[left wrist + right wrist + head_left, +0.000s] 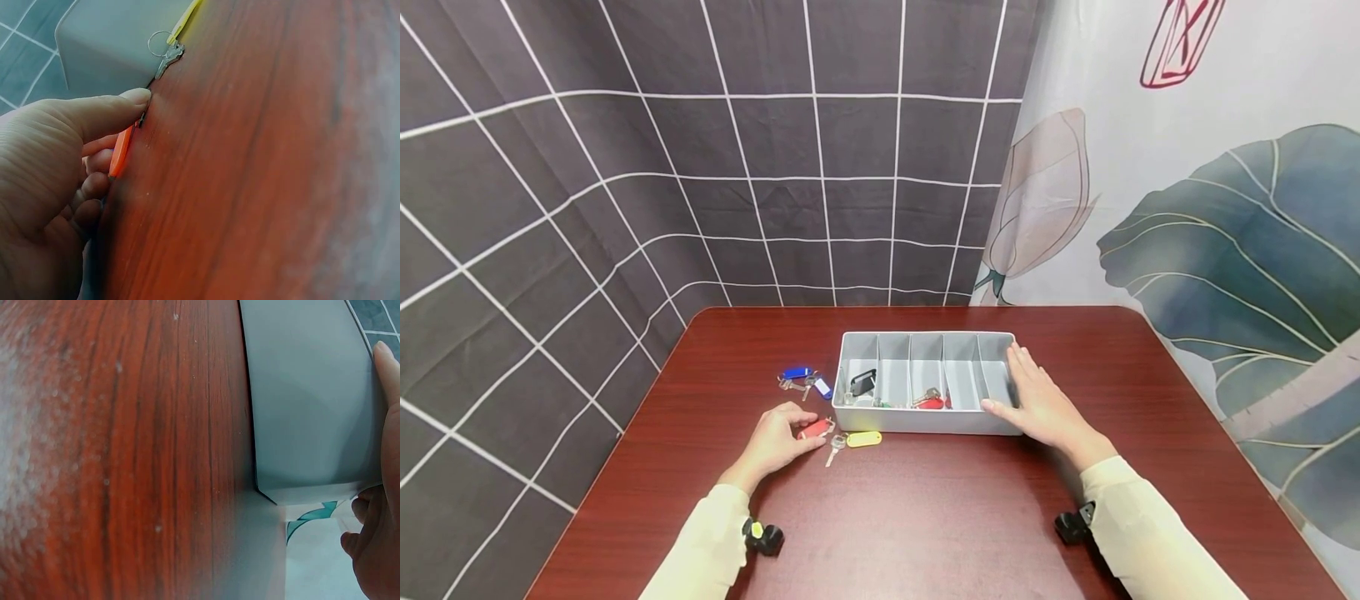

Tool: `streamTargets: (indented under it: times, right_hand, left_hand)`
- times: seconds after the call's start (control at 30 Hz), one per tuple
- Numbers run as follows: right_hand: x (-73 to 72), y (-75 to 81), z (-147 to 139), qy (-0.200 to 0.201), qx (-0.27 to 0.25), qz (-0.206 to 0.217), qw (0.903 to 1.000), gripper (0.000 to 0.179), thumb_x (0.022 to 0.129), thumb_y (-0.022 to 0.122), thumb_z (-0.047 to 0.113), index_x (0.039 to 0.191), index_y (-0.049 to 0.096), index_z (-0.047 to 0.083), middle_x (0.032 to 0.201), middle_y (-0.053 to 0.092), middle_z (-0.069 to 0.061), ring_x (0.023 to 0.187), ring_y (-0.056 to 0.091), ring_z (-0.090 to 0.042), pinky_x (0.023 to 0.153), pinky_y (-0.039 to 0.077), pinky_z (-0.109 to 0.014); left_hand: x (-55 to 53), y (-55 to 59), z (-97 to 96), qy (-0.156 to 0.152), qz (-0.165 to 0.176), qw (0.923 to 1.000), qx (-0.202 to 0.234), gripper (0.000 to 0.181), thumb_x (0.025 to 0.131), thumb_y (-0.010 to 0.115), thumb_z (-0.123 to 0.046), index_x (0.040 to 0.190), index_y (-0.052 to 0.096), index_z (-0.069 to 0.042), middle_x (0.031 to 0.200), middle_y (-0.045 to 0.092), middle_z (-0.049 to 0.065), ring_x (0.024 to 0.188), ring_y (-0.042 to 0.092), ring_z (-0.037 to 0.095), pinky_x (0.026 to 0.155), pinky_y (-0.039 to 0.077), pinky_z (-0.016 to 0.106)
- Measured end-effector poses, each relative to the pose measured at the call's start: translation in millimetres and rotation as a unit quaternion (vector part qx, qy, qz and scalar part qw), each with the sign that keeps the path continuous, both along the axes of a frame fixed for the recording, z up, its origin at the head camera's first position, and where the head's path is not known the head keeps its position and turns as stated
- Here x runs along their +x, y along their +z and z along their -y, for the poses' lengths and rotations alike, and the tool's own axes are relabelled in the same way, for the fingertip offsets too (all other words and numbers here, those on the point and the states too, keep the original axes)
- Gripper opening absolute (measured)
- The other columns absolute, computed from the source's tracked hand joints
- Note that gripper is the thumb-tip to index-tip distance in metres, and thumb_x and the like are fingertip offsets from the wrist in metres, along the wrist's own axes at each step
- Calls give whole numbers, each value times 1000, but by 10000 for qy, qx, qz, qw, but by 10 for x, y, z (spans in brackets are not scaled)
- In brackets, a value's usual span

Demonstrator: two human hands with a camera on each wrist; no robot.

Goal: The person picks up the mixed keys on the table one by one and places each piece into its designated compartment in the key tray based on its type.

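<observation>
My left hand (782, 435) is at the front left of a grey divided box (925, 423). Its thumb and fingers pinch a red key tag (816, 428) low at the table, with a small metal part by the thumb tip in the left wrist view. Just right of it lies a yellow key tag (864, 438) with a silver key (837, 447) on a ring. My right hand (1047, 404) rests on the box's right end, fingers extended along the side wall and thumb at the front rim.
Two blue key tags (797, 372) with keys lie left of the box on the red-brown table (925, 517). Inside, a black key fob (863, 382) sits in the leftmost compartment and a red tag (931, 403) with keys in the middle one. A grid-patterned curtain (775, 142) hangs behind.
</observation>
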State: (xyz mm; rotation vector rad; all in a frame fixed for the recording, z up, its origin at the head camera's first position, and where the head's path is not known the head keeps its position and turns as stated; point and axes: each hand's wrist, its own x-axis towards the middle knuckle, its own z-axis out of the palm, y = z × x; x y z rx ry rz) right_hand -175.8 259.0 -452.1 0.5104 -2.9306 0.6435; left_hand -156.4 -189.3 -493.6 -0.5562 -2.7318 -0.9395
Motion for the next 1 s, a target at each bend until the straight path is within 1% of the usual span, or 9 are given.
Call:
streamTargets:
  times: [0.2,0.33,0.53,0.7,0.83,1.0]
  right_hand:
    - [-8,-1,-4,14,15,4,10000,108,83,58,67,150,14,-6,157,10,-22,144,12,-38,110,18,-58]
    - [-9,-4,-6,3,38,11,10000,109,82,57,68,150,14,-6,158,11,-22,143,13,-39,110,19,-59]
    - [-9,-5,-7,-11,34,12,10000,108,82,59,66,150,14,-5,158,11,-21,144,13,-39,109,19,-59]
    - [0,3,1,-3,-5,-6,10000,107,83,60,64,150,15,-6,157,12,-22,144,12,-38,109,19,-59]
    - [8,3,4,-8,-11,-28,10000,106,83,61,63,149,16,-7,157,13,-23,144,13,-39,109,19,-59]
    - [9,6,8,-15,-42,-32,10000,104,84,63,60,149,16,-7,157,13,-23,144,12,-38,109,19,-59]
  left_hand:
    - [-18,-2,7,5,105,9999,-73,32,69,87,-28,94,78,-10,73,58,-11,65,48,8,60,41,26]
    - [-19,0,11,-13,106,9999,-68,27,70,86,-26,91,78,-12,71,57,-12,64,47,7,59,40,25]
    - [-22,-7,16,32,85,10000,-13,23,70,86,-26,88,77,-15,72,58,-15,66,51,6,62,44,26]
    - [-16,-4,19,85,176,9997,115,19,70,86,-25,82,74,-17,72,57,-14,68,52,6,64,45,26]
    - [-11,-4,20,130,236,9995,156,18,69,87,-24,79,73,-18,69,55,-14,65,50,6,61,44,25]
    - [-9,-8,16,195,233,9995,41,15,71,86,-21,76,73,-16,66,53,-13,61,47,6,58,41,25]
